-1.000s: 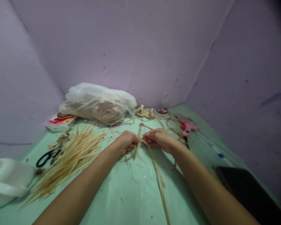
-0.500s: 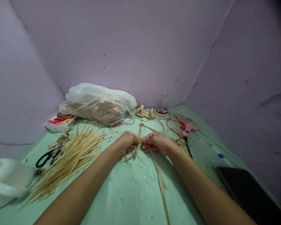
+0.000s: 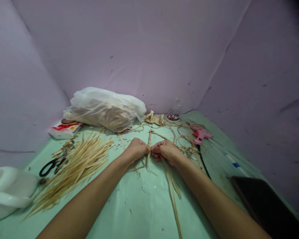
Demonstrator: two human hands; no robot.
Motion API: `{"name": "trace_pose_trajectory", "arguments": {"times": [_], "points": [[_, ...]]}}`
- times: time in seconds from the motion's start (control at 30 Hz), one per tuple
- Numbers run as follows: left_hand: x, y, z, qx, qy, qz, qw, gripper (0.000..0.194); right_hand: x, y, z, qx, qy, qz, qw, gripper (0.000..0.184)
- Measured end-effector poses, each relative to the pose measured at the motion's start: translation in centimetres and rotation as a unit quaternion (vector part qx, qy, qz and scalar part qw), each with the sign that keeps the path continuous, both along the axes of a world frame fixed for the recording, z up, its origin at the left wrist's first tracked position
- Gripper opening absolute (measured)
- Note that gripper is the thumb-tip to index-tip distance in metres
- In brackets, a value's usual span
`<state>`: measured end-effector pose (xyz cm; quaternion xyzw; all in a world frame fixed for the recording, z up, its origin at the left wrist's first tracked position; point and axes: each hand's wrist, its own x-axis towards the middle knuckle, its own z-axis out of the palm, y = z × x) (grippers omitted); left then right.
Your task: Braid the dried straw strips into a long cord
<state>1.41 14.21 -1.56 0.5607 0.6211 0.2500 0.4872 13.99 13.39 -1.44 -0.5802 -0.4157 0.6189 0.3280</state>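
Both hands meet over the middle of the green table, closed at the lower end of a thin tan braid point(image 3: 149, 138) of dried fibre. My left hand point(image 3: 137, 148) pinches the strands from the left. From the right, my right hand point(image 3: 165, 151) grips them, fingers curled. Loose strands hang below the left fingers, and a long flat fibre strip point(image 3: 173, 202) trails from the right hand toward the near edge. Past the hands, the braid bends at a corner and runs right into a tangle of braided cord point(image 3: 189, 146). The exact crossing of strands is hidden by the fingertips.
Left lie a pile of dried fibre strips point(image 3: 77, 169), black-handled scissors point(image 3: 48, 168) and a white jug point(image 3: 12, 192). Behind are a stuffed plastic bag point(image 3: 107, 106), a woven piece point(image 3: 154, 119) and a bead container point(image 3: 173, 116). Right are a pink glue gun point(image 3: 201, 134) and a dark tablet-like slab point(image 3: 264, 202).
My left fingers have closed in nearer the braid, beside the right fingertips. The strip trailing from my right hand has shifted slightly, its shorter end swinging right.
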Motion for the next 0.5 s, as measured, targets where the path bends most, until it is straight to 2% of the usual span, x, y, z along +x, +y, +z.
{"name": "trace_pose_trajectory", "arguments": {"times": [0.13, 0.27, 0.4, 0.47, 0.5], "points": [[-0.4, 0.3, -0.3, 0.027, 0.069, -0.008, 0.997, 0.011, 0.1, 0.1, -0.4, 0.002, 0.033, 0.01, 0.999, 0.012], [-0.7, -0.2, 0.8, 0.064, 0.136, -0.047, 0.988, 0.011, 0.2, 0.0, -0.4, -0.026, 0.043, 0.013, 0.999, 0.009], [0.2, -2.1, 2.3, 0.148, 0.251, -0.034, 0.956, 0.008, -0.1, -0.1, -0.3, -0.026, 0.048, 0.004, 0.999, 0.009], [0.9, -3.3, 2.7, 0.172, 0.27, -0.036, 0.947, 0.007, -0.2, -0.3, -0.3, -0.02, 0.059, -0.007, 0.998, 0.011], [1.3, -3.9, 2.7, 0.161, 0.256, -0.042, 0.952, 0.006, -0.3, -0.4, -0.2, -0.015, 0.061, -0.012, 0.998, 0.012]]}}
